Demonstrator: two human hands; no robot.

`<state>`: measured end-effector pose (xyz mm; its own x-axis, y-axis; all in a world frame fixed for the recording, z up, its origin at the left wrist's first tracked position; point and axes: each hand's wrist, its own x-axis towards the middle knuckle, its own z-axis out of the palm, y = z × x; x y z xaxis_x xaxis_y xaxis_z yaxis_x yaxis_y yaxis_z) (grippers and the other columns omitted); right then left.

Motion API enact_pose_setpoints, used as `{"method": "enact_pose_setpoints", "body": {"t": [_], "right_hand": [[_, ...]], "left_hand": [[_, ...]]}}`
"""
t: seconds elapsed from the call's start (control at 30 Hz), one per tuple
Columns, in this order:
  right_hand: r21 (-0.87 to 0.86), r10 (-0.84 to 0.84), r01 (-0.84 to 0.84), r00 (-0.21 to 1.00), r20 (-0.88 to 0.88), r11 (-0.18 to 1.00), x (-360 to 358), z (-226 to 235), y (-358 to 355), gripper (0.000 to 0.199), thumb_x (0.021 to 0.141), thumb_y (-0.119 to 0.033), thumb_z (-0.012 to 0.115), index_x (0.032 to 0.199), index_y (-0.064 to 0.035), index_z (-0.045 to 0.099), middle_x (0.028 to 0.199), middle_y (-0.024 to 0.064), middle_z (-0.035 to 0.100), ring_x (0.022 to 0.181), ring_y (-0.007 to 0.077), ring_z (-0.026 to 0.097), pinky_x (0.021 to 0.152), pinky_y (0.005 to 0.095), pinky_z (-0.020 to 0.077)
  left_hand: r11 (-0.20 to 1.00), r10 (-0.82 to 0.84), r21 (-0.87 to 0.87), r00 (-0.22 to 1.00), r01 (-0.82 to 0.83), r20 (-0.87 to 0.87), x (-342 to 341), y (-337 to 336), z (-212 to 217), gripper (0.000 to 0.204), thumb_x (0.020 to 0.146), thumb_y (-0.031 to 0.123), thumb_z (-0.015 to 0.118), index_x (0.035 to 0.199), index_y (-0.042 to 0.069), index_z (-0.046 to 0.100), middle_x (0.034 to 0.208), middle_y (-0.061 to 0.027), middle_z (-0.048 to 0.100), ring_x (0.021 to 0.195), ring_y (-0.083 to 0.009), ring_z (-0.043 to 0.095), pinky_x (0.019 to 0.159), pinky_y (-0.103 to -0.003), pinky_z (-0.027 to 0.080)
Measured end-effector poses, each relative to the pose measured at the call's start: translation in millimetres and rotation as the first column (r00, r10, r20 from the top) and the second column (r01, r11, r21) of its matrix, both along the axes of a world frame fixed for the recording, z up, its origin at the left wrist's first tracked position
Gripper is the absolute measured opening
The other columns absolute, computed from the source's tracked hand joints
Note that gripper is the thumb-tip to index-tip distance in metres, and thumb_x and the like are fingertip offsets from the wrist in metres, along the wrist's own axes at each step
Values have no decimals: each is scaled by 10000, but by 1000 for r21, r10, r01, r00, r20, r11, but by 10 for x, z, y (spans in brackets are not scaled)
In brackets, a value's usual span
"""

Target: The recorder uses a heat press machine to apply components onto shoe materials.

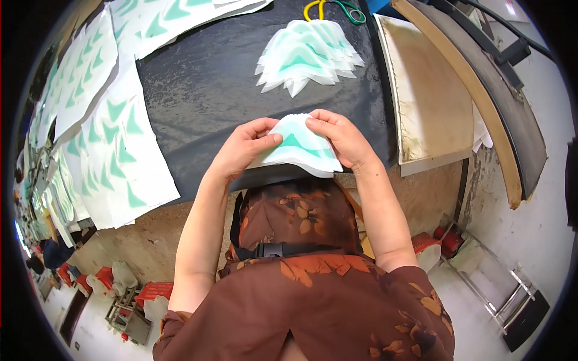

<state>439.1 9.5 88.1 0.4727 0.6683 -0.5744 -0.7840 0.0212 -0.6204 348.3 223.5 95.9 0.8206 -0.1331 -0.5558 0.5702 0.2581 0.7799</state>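
Observation:
A stack of white cut sheets (310,147) with pale green curved shapes is held between my two hands, over the near edge of the dark table. My left hand (245,146) grips its left side, thumb on top and fingers curled at the edge. On the other side my right hand (343,137) pinches the stack near its upper right corner, thumb across the top. Farther up the table lies a fanned pile of similar white and green pieces (307,57). Scissors (337,9) with yellow and green handles lie just beyond that pile.
Large white sheets printed with green shapes (114,150) cover the table's left side. A brown-stained board (430,90) lies on the right, beside a curved padded panel with a wooden edge (481,78). Red stools (153,292) and a metal-framed stool (500,295) stand on the floor below.

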Motion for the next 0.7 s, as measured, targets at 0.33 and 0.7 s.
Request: {"method": "enact_pose_setpoints", "body": {"t": [0.33,0.7], "right_hand": [[-49,70,-67,997,44,997,52,238,-513,225,959,-267,586,1031,-60,636,882,-15,628,781,42,591,642,208,501],[-217,114,-61,964,242,974,31,7,-766,115,959,-207,569,927,-101,602,817,-63,561,721,15,495,637,180,408]], "left_hand": [[975,214,50,974,-218,71,-146,-523,-89,266,895,88,672,1149,9,661,1027,-33,679,929,-98,609,827,-240,486],[758,154,435,781,-486,605,-259,-1043,-91,187,804,-7,698,986,31,722,987,-60,677,961,-179,620,827,-289,493]]}}
